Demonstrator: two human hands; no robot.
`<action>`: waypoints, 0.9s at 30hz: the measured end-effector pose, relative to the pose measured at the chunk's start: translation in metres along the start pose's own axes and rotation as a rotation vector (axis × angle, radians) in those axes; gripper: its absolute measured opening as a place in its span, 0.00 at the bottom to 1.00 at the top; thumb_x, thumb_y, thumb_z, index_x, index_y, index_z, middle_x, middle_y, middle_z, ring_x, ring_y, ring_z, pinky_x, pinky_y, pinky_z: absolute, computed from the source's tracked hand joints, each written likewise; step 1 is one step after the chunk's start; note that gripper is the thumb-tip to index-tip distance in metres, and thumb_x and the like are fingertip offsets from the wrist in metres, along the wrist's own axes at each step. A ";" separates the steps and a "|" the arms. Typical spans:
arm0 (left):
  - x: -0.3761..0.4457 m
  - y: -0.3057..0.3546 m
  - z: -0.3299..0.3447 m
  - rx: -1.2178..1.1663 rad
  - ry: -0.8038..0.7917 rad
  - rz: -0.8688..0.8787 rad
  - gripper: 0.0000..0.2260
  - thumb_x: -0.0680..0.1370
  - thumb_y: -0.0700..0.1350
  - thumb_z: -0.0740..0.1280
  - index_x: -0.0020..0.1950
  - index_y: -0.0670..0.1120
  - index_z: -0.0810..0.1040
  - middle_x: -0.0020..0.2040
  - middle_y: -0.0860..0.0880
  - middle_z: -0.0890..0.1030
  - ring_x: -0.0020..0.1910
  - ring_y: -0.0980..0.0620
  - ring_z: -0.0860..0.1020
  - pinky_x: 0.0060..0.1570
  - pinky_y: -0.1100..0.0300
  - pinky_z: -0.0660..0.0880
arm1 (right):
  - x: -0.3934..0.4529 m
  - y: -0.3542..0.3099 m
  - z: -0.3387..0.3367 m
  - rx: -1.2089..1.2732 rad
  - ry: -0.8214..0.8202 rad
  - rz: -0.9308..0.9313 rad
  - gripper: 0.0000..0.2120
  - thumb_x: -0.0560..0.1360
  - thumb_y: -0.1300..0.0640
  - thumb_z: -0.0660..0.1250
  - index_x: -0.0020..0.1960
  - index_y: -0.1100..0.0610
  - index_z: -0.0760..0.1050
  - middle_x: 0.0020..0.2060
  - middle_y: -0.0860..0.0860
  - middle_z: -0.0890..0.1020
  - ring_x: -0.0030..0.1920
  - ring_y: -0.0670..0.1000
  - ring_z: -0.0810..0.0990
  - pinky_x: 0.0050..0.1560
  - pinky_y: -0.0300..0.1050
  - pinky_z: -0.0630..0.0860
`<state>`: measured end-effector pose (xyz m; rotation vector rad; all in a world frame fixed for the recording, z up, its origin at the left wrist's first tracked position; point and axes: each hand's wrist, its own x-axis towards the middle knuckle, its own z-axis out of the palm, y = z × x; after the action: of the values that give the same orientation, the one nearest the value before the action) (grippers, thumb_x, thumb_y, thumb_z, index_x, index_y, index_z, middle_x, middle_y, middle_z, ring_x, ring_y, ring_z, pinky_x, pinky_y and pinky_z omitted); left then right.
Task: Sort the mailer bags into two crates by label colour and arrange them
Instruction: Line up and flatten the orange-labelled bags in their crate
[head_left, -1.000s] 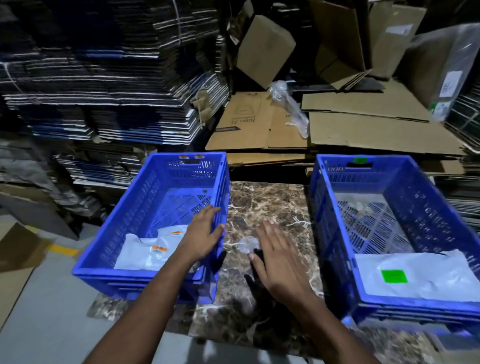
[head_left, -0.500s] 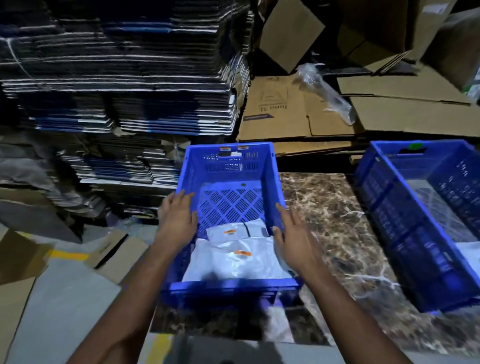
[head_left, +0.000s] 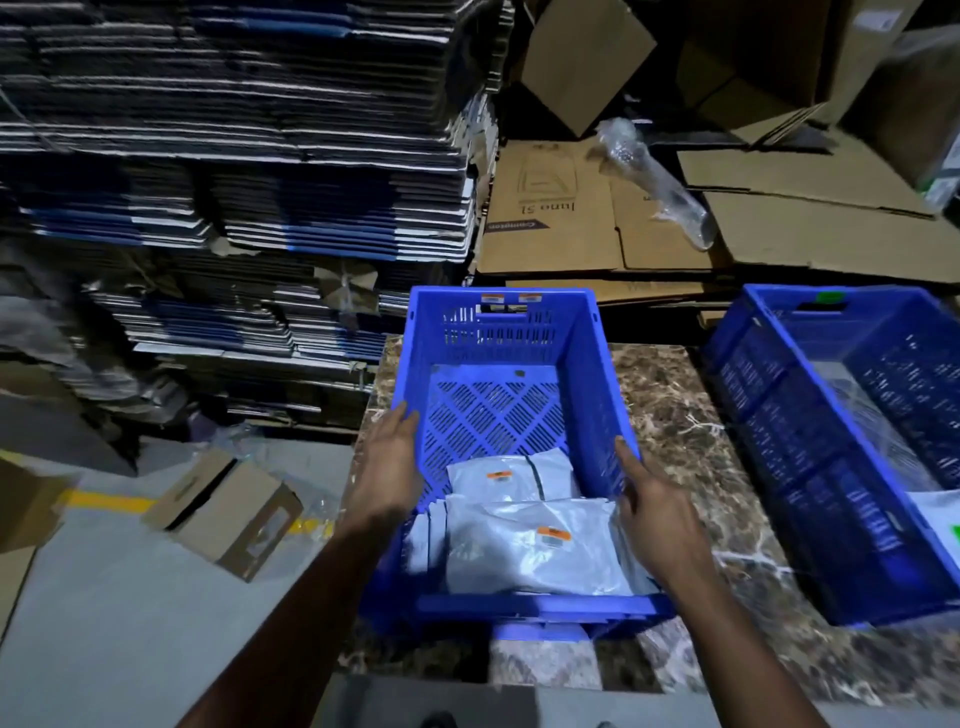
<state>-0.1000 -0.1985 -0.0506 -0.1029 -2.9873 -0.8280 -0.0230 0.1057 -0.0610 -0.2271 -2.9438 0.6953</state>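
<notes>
A blue crate (head_left: 498, 332) with orange stickers on its far rim stands on the marble table, right in front of me. Two grey mailer bags with orange labels lie in its near half, one (head_left: 511, 480) behind the other (head_left: 524, 556). My left hand (head_left: 389, 467) presses on the crate's left wall, thumb at the rim. My right hand (head_left: 657, 514) clasps the right wall. A second blue crate (head_left: 769, 415) with a green sticker stands to the right. A white mailer (head_left: 935, 512) with a green label shows at its cut-off edge.
The marble table top (head_left: 670, 410) is bare between the two crates. Tall stacks of flattened cartons (head_left: 234, 182) rise behind and to the left. Flat brown cardboard (head_left: 587, 218) and a plastic wrap roll (head_left: 654, 182) lie behind. A small open box (head_left: 228, 514) sits on the grey floor.
My left hand went from the crate's right wall to its left wall and my right hand left the table for the right wall. The crate now sits square to me.
</notes>
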 end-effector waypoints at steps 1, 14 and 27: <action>-0.003 0.010 0.005 -0.007 0.002 0.019 0.34 0.70 0.27 0.61 0.76 0.38 0.65 0.78 0.39 0.62 0.78 0.42 0.59 0.78 0.55 0.52 | -0.003 0.009 -0.005 -0.004 0.010 0.009 0.32 0.77 0.65 0.65 0.78 0.50 0.63 0.67 0.61 0.75 0.47 0.61 0.82 0.42 0.46 0.72; -0.005 0.058 0.036 -0.022 -0.082 0.116 0.30 0.77 0.33 0.59 0.79 0.41 0.59 0.80 0.43 0.57 0.79 0.46 0.55 0.78 0.57 0.51 | -0.023 0.067 -0.044 -0.199 0.136 0.002 0.25 0.76 0.58 0.68 0.73 0.53 0.72 0.68 0.59 0.76 0.59 0.65 0.77 0.56 0.56 0.78; 0.030 0.067 0.047 0.402 -0.199 0.138 0.36 0.81 0.53 0.59 0.81 0.47 0.41 0.81 0.50 0.38 0.80 0.49 0.39 0.78 0.43 0.50 | 0.108 0.012 0.062 -0.477 -0.841 -0.235 0.23 0.71 0.50 0.73 0.63 0.54 0.73 0.61 0.56 0.78 0.62 0.60 0.77 0.59 0.55 0.78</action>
<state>-0.1258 -0.1158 -0.0547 -0.3912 -3.2128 -0.2048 -0.1364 0.1075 -0.1136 0.5012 -3.7909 0.0140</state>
